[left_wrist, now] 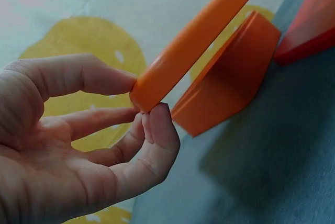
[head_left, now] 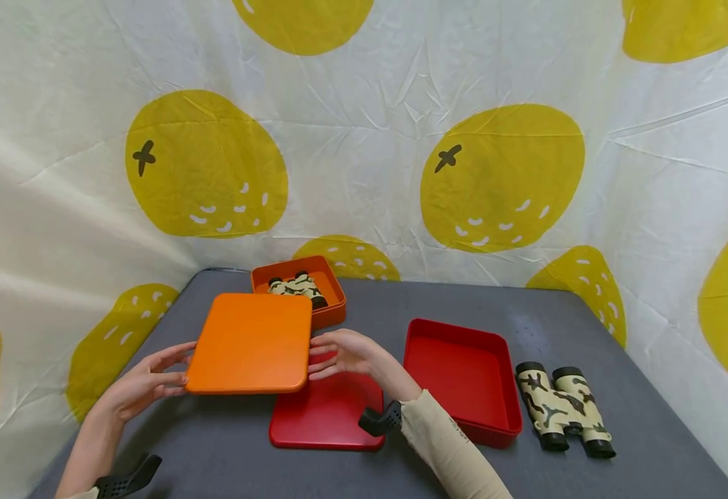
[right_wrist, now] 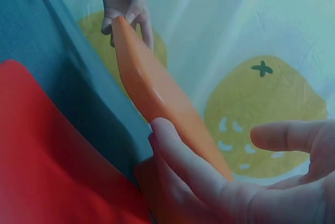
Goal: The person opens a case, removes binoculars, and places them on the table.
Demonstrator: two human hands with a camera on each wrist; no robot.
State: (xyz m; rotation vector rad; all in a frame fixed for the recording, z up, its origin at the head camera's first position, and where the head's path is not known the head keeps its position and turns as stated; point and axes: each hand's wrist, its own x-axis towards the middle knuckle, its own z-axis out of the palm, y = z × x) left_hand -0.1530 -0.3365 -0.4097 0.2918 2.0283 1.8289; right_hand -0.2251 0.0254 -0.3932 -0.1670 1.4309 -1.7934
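Note:
A square orange lid is held up tilted above the table, in front of an orange box. My left hand pinches its left edge; in the left wrist view the thumb and fingertips close on the lid's corner. My right hand touches the lid's right edge with fairly straight fingers, and its thumb stands off the lid in the right wrist view. Inside the orange box lie camouflage binoculars, partly hidden by the box wall and lid.
A red lid lies flat on the grey table, partly under the orange one. Right of it sits an uncovered red box, with a second pair of camouflage binoculars beside it. A lemon-print curtain surrounds the table's back and sides.

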